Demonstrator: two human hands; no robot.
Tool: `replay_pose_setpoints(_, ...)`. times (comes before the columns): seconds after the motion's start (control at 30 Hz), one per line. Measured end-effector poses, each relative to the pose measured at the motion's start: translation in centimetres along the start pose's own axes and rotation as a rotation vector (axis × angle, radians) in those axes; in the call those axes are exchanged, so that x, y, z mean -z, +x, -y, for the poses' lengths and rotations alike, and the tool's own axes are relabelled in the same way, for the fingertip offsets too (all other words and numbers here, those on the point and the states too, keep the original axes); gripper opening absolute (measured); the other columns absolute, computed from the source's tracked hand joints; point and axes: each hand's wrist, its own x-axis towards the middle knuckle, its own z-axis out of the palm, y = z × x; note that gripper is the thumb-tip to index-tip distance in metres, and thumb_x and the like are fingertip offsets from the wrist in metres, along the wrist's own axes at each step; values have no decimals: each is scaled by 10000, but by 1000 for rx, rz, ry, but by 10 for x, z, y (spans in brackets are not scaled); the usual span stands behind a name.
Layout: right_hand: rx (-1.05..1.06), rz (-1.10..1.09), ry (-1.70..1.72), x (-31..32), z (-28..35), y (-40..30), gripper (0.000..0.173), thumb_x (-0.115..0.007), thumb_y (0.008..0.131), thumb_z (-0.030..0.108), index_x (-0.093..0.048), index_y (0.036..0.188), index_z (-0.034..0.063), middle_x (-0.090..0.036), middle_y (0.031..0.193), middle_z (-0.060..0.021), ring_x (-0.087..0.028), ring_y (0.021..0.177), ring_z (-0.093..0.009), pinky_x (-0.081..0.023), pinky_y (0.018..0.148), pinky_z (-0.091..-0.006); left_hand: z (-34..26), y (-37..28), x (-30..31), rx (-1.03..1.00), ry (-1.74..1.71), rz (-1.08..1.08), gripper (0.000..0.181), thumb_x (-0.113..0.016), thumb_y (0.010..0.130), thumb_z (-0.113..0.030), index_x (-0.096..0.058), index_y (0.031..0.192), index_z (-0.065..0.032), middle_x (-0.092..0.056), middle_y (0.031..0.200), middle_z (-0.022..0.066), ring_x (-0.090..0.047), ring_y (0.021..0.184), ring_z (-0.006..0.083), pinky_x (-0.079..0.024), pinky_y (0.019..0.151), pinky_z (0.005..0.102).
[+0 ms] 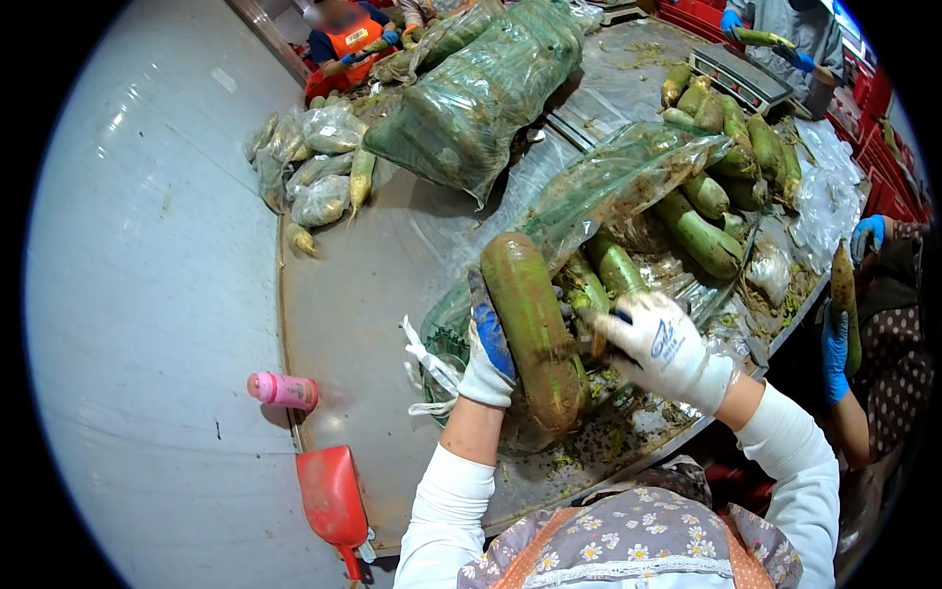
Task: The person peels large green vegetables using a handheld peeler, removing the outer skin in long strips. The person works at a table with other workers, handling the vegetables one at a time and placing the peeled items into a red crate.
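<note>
My left hand [489,361], in a white work glove with a blue palm, grips a large green radish [531,331] smeared with mud. The radish lies tilted over the edge of an open green plastic bag [567,199]. My right hand [662,350], gloved alike, hovers just right of the radish with its fingers bent and blurred. A small tan piece [597,343] shows below those fingers; whether they hold it is unclear. Further green radishes [614,261] stick out of the bag's mouth behind my right hand.
A full green bag [471,103] lies beyond. Bagged radishes [320,162] are at the left, a pile of radishes [736,147] and scale [743,77] at the right. A pink bottle [283,390] and red scoop [333,493] lie left. Co-workers' gloved hands [835,357] are nearby.
</note>
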Motion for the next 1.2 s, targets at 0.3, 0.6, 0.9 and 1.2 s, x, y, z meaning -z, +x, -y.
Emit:
replay_pose_setpoints(0.3,118,65,68,-1,-1,-17,573,-741,737,208,-567,1280,157,-575,963,-106,-589,934,-306,-455,826,-433,-8,7,20,-2,-78,187,734,-316,963,-684,-506,1327,-75,-645,1128,160,-650,967,311,-555,857,488)
replay_pose_setpoints(0.6,24,37,123,-11,-6,-9,568,-732,748,180,-566,1291,166,-579,977,-116,-578,974,-335,-452,866,-452,-10,1,8,-33,-37,144,661,-324,1001,-603,-511,1324,-57,-643,1139,148,-651,977,302,-555,865,469)
replay_pose_setpoints(0.9,59,51,136,3,-11,-17,582,-739,725,190,-585,1286,172,-575,1002,-127,-570,975,-335,-440,864,-454,-12,3,14,-87,-62,49,679,-351,979,-642,-526,1305,-72,-648,1138,145,-649,991,306,-551,873,475)
replay_pose_setpoints(1.2,118,52,-24,-12,-2,-21,545,-722,716,148,-601,1245,204,-579,947,-98,-584,921,-304,-447,835,-440,-11,4,19,-56,6,135,654,-366,973,-646,-543,1297,-107,-648,1145,136,-641,1008,305,-547,877,477)
